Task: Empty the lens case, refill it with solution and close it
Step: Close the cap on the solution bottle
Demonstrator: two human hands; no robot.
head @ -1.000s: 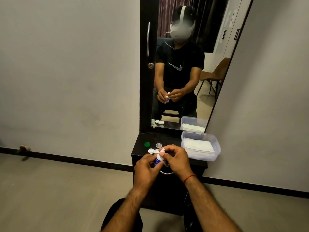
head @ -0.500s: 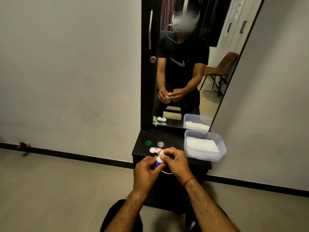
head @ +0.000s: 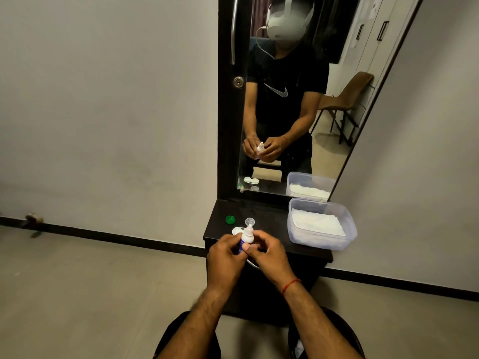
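Note:
My left hand (head: 225, 257) grips a small white solution bottle (head: 247, 235) with a blue label and holds it upright over the front edge of the dark dresser top (head: 272, 218). The bottle's nozzle is bare. My right hand (head: 270, 255) sits just right of the bottle with its fingers curled and its thumb against the bottle's body. The bottle's cap is not in sight and seems closed inside those fingers. The white lens case (head: 236, 231) lies on the dresser, partly hidden behind the bottle. Its green lid (head: 230, 219) and its clear lid (head: 249, 221) lie loose beside it.
A clear plastic box (head: 346, 230) with white tissue inside stands on the right of the dresser top. A tall mirror (head: 298, 112) rises behind, with bare walls on both sides. The floor lies below and to the left.
My right hand came off the top of the bottle and dropped to its right side, leaving the nozzle bare. The view has also moved closer to the dresser.

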